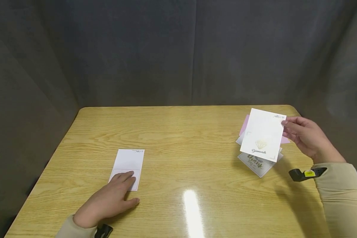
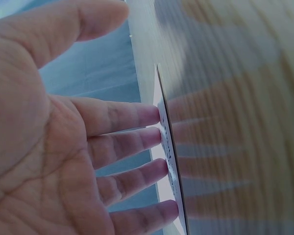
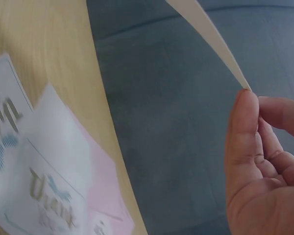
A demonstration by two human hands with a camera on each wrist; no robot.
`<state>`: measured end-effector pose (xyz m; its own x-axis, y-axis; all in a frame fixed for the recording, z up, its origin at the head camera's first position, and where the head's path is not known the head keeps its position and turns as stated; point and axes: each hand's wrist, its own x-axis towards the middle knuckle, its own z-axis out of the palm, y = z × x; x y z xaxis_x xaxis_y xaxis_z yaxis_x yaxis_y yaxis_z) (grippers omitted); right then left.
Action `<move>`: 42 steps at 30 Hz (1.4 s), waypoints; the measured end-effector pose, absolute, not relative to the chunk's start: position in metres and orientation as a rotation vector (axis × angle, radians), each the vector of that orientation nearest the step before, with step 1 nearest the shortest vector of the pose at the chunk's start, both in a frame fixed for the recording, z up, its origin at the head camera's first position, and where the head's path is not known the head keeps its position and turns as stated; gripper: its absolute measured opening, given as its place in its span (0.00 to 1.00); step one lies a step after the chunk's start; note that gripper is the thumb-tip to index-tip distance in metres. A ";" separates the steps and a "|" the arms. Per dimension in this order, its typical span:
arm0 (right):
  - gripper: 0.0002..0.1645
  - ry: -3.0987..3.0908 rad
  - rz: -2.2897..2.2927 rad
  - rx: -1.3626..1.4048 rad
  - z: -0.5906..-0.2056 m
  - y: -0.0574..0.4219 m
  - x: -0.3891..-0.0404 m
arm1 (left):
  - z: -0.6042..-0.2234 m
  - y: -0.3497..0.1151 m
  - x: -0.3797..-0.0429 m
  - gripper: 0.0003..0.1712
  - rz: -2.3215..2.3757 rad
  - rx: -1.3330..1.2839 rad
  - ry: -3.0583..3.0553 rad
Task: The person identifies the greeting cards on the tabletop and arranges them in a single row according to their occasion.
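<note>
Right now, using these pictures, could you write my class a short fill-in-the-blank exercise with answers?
1. The right hand pinches a raised card bearing the word ____.
2. The left hand touches a flat card that is mainly ____.
3. Below the raised one, a lower card reads "Thank ____".
4. The only pastel-coloured card is ____.

Missing words: Diamonds; white; you; pink.

Diamonds card (image 1: 264, 132) in right hand (image 1: 310, 137) looked smooth matt paper, thank-you card (image 1: 257, 165) below that grip was paper, bordered card (image 1: 129, 161) under left hand (image 1: 113, 196) looked smooth paper, tabletop (image 1: 178, 145) beneath both showed glossy grained wood, backdrop (image 1: 137, 56) beyond was matt cloth.
</note>
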<state>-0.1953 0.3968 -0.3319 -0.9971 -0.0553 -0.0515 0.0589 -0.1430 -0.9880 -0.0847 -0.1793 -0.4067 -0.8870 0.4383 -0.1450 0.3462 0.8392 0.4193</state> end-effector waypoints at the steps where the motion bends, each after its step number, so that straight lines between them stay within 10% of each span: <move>1: 0.13 2.005 -2.312 0.002 -0.334 0.393 -0.196 | -0.407 -0.179 -0.085 0.41 0.569 0.603 2.784; 42: 0.03 1.993 -1.948 -0.195 -0.373 0.274 -0.213 | -0.408 -0.178 -0.087 0.41 0.523 0.638 2.811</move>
<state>-0.2127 0.2736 -0.3726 -0.9306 -0.3345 -0.1487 0.1411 0.0473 -0.9889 -0.0866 -0.1780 -0.4081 -0.8840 0.4505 -0.1247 0.3755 0.8432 0.3846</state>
